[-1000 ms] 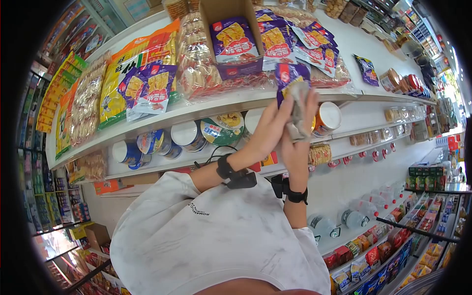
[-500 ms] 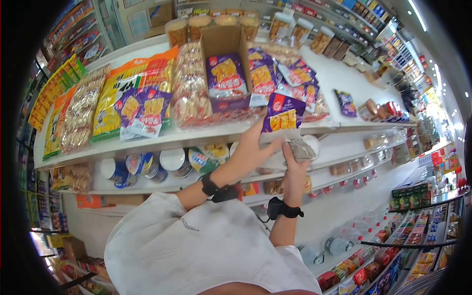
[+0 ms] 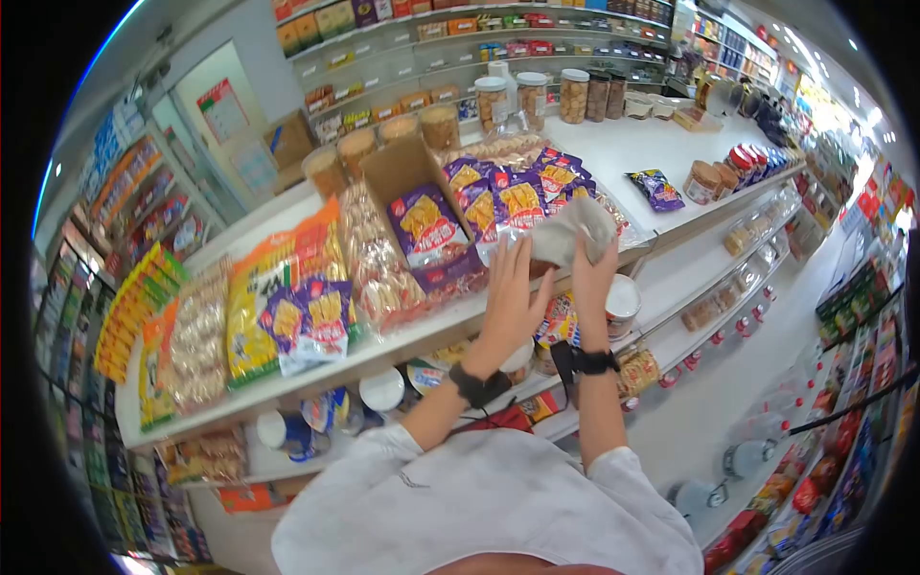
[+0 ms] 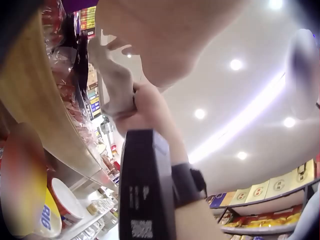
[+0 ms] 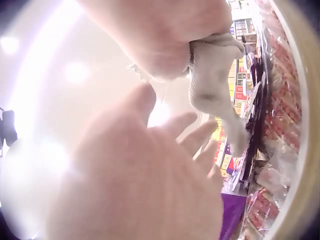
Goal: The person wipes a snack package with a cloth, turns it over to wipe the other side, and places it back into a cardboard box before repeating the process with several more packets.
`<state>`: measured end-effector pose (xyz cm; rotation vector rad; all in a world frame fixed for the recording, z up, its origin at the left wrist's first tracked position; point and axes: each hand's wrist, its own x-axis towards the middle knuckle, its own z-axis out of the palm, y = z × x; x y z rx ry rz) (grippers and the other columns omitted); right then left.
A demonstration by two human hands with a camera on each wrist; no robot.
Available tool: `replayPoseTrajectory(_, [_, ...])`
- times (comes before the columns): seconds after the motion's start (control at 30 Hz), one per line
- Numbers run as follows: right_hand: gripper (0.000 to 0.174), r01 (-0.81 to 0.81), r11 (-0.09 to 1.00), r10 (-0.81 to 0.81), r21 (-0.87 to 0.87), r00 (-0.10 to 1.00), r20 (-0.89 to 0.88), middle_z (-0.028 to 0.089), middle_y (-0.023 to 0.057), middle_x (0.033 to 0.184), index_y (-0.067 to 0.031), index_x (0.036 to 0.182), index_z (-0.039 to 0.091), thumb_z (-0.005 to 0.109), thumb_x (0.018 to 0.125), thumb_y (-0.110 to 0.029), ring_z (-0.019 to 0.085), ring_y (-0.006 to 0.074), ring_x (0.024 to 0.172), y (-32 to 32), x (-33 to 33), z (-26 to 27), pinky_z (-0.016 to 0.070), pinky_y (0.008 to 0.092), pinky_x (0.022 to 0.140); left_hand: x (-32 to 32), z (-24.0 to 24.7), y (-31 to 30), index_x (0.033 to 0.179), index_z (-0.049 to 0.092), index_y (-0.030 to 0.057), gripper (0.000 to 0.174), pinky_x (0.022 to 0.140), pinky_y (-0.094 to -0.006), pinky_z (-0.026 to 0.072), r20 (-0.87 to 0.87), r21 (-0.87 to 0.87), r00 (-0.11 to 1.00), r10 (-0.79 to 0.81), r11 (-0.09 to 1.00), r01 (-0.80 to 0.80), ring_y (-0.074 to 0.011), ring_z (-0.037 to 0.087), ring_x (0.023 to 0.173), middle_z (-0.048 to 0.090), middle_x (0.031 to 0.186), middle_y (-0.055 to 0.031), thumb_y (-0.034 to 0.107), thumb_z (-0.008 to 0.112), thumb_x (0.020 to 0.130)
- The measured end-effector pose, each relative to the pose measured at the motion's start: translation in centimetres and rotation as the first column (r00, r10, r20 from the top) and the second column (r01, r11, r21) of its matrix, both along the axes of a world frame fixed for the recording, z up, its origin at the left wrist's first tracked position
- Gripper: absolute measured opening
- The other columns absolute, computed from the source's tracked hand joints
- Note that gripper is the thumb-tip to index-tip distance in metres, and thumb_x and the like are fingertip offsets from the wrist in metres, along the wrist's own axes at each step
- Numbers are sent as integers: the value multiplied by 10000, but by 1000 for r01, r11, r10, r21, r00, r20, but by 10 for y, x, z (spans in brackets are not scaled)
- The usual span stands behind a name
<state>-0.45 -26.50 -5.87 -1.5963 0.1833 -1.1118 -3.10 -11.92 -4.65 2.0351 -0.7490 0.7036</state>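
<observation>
A grey-white cloth (image 3: 567,235) bunches up in my right hand (image 3: 596,273), which grips it above the shelf's front edge. The right wrist view shows the cloth (image 5: 210,75) hanging from that hand's curled fingers. My left hand (image 3: 510,299) is beside it, fingers extended and spread, holding nothing. Its palm (image 5: 135,175) faces the cloth in the right wrist view. Just beyond both hands, several purple snack packets (image 3: 513,196) lie on clear-wrapped biscuits, partly hidden by the cloth. Left of them stands an open cardboard box (image 3: 450,273) with a purple packet (image 3: 425,225) inside.
Two purple packets (image 3: 307,316) lie on a yellow snack bag (image 3: 254,331) to the left. One small dark packet (image 3: 656,190) lies on the white shelf top (image 3: 613,144) at right. Jars (image 3: 575,96) line the back. Tubs (image 3: 623,299) stand on the shelf below.
The purple packet held against the cloth half a second ago has left my hands; a packet now lies at the pile's front. My left hand has let go. The view has tilted up.
</observation>
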Motion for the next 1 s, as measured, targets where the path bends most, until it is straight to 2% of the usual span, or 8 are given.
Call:
replayPoseTrajectory(0.1, [399,-138,978,153,159,985,-85,666,162,1143,64,1211,570,653,946,-223,620,226,1058,-6,-29,-4,470,324,919,-8,-3,8,1416,410,-36,586,1146,-505,265,-118,-7,976,-182,983,183,-437,383,1356,467,1407,-258,139,640,906])
replayPoseTrajectory(0.23, [367,-137,950,171,280,980,-100,674,119,1102,29,1193,591,655,949,-238,623,174,1017,0,-57,-24,477,309,896,4,-13,9,1427,421,1,650,1133,-497,301,-103,219,978,-181,955,200,-447,402,1340,493,1395,-243,110,686,843])
replayPoseTrajectory(0.37, [311,-58,947,100,317,988,-119,678,80,1033,17,1132,612,656,952,-233,629,148,948,-9,-82,-25,489,297,851,18,-16,10,1488,345,36,798,1158,-544,235,-63,366,992,-113,922,128,-464,287,1412,371,1511,-223,143,733,799])
replayPoseTrajectory(0.5, [287,-13,920,35,391,998,-50,678,68,1039,10,1111,621,665,947,-221,628,138,950,-12,-100,-11,488,289,850,32,-23,6,1519,214,-16,941,1155,-591,193,57,638,997,-60,770,10,-472,172,1455,196,1573,-276,225,756,789])
replayPoseTrajectory(0.67, [291,-29,916,32,401,999,0,676,61,1047,10,1117,623,666,946,-221,624,134,951,-13,-107,-8,487,281,864,51,-14,-6,1506,200,-71,971,1166,-603,96,-22,641,1000,-9,767,21,-459,100,1477,145,1591,-276,498,638,853])
replayPoseTrajectory(0.77, [301,-62,911,68,408,998,-1,673,64,1062,11,1122,626,664,946,-230,619,136,969,-11,-114,-1,482,284,878,88,-37,-10,1507,205,-70,1015,1166,-604,91,30,656,998,59,752,-64,-459,100,1477,152,1590,-276,558,643,841])
replayPoseTrajectory(0.9, [334,-73,890,92,449,996,-21,650,74,1130,-10,1177,606,658,949,-248,599,137,1034,-10,-113,-9,473,290,901,95,-15,-21,1465,329,-77,926,1164,-596,116,-10,493,998,60,869,-47,-466,138,1463,247,1558,-281,578,610,874])
replayPoseTrajectory(1.0, [406,-195,679,190,708,978,88,618,72,1205,-43,1272,550,652,955,-274,588,156,1097,-17,-107,-23,470,316,937,98,-15,-18,1439,396,-48,838,1169,-583,134,88,485,986,140,859,-165,-467,184,1448,309,1538,-258,486,672,855])
